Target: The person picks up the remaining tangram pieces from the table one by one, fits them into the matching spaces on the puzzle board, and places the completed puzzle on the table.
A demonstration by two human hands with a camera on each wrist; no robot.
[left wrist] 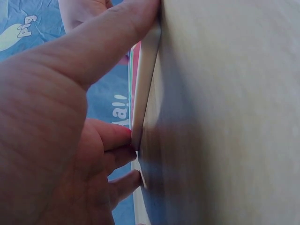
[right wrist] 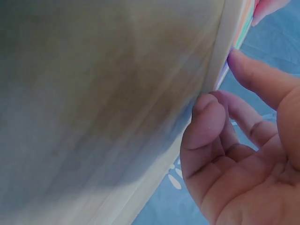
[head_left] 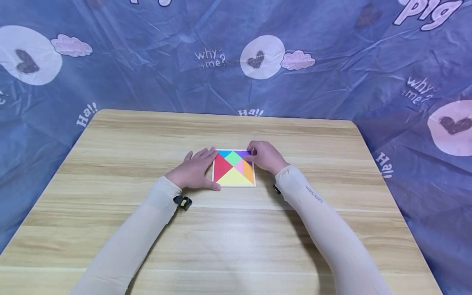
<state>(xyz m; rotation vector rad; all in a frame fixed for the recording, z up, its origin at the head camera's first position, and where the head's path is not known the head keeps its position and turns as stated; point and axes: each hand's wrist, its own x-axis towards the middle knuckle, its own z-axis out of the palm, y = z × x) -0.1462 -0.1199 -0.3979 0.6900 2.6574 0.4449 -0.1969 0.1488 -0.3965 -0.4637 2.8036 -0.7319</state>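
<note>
A square tangram puzzle (head_left: pixel 232 179) lies on the wooden table, its red, blue, green, purple, pink, orange and yellow pieces filling a pale frame. Along its left side is my left hand (head_left: pixel 195 170), fingers spread at the far left corner and thumb stretched to the near left corner. In the left wrist view, those fingertips (left wrist: pixel 123 136) touch the frame's edge. My right hand (head_left: pixel 267 156) grips the far right corner, thumb over the purple piece (head_left: pixel 241 153). The right wrist view has the other fingers (right wrist: pixel 206 122) curled beside the frame's edge.
The light wooden table (head_left: pixel 228 246) stretches around the puzzle on all sides. Behind it and at both sides hangs a blue printed cloth (head_left: pixel 166 73). Both forearms wear pale sleeves (head_left: pixel 136 233), with a small black device (head_left: pixel 182 202) at the left wrist.
</note>
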